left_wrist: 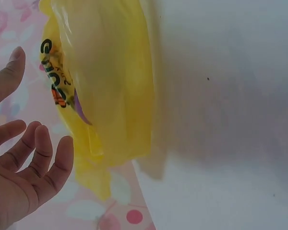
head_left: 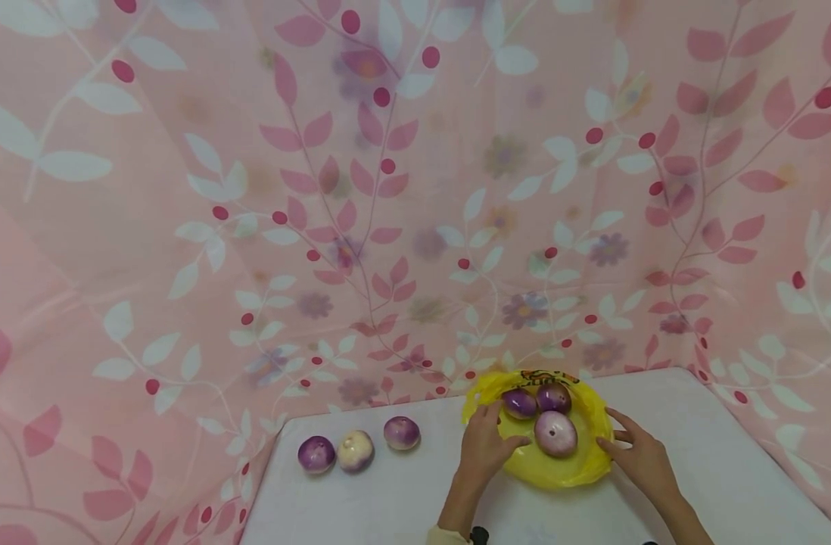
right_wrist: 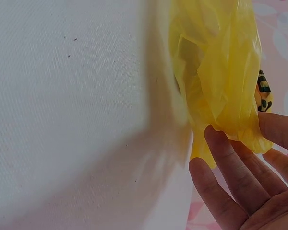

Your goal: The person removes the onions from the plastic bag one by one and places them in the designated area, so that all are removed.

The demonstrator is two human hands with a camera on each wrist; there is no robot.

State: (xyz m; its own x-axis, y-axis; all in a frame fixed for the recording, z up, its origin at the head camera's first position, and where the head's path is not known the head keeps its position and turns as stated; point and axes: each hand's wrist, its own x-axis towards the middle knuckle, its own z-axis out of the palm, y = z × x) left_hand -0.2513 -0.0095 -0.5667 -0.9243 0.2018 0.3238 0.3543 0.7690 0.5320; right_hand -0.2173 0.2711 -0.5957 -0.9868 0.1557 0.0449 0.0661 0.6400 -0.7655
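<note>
A yellow plastic bag [head_left: 545, 473] stands wide open on the table, its mouth facing up. Inside it lie three glossy, round purple-and-white vegetables that look like turnips, the palest turnip [head_left: 555, 434] in front. My left hand [head_left: 485, 446] is at the bag's left side, thumb over the mouth. In the left wrist view, its fingers [left_wrist: 62, 160] are spread and loosely bent beside the bag. At the right rim is my right hand [head_left: 639, 458]. In the right wrist view, its nearly straight fingers [right_wrist: 235, 172] touch the bag's side, with the thumb near the printed edge.
Left of the bag, three more turnips rest on the white table: a purple one [head_left: 316, 455], a cream one [head_left: 356, 451] and a two-toned one [head_left: 402, 433]. A pink leaf-patterned curtain [head_left: 415, 227] hangs behind the table [head_left: 361, 507].
</note>
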